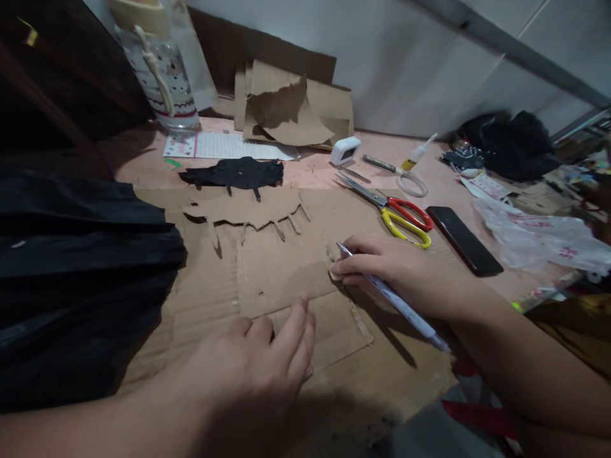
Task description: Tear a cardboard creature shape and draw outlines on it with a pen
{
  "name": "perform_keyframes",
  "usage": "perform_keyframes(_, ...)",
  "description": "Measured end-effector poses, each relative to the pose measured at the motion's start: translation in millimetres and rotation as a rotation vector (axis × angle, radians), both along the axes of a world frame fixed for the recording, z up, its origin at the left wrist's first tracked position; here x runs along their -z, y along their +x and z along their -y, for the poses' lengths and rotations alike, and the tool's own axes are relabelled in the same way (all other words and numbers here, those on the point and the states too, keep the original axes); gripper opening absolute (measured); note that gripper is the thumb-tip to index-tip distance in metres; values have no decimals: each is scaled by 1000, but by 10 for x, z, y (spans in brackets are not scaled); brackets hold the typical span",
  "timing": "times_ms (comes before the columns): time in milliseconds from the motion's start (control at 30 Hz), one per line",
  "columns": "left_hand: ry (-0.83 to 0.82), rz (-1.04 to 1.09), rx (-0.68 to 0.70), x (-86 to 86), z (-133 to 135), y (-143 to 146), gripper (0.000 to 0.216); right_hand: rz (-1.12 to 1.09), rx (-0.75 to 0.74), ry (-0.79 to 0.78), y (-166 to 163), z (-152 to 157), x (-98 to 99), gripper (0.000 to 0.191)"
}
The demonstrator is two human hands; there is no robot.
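Note:
A pen (396, 302) with a pale purple barrel slants through my right hand (377, 264), its tip pointing up and left. Under those fingertips, at the cardboard's edge, is a small pale piece (335, 275) I cannot make out. My left hand (272, 350) lies on the cardboard panel (286, 270) with its fingers stretched forward, gripping nothing. A larger cardboard sheet (191, 305) spreads beneath the panel. Beyond my hands rest a cardboard cutout (258, 210) with several thin legs and a similar black cutout (238, 173).
Scissors (391, 210) with red and yellow handles and a phone (463, 238) lie to the right. Black pleated material (81, 280) covers the left side. At the back stand a water bottle (157, 70), cardboard scraps (286, 108), a white device (344, 151) and a glue bottle (417, 152).

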State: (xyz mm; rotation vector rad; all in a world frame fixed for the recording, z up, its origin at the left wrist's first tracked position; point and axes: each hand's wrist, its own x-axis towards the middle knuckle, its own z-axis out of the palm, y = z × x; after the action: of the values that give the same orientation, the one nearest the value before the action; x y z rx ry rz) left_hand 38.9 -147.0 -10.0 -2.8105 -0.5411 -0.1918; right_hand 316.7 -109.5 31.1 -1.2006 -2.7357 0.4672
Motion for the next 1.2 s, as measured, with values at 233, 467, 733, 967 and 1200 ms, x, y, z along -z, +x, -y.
perform_keyframes(233,-17,-5,19,-1,-21,54,44,-30,-27,-38,-51,-2,-43,22)
perform_keyframes(467,85,76,-1,-75,70,-35,40,-204,168,191,263,-220,13,17)
perform_keyframes(733,222,121,-190,9,231,-136,43,-44,405,281,500,-468,194,24)
perform_keyframes(967,165,146,-127,12,221,-24,46,-304,482,200,144,-256,84,33)
perform_keyframes(1200,114,80,-160,-52,200,-113,48,52,404,369,343,-389,178,37)
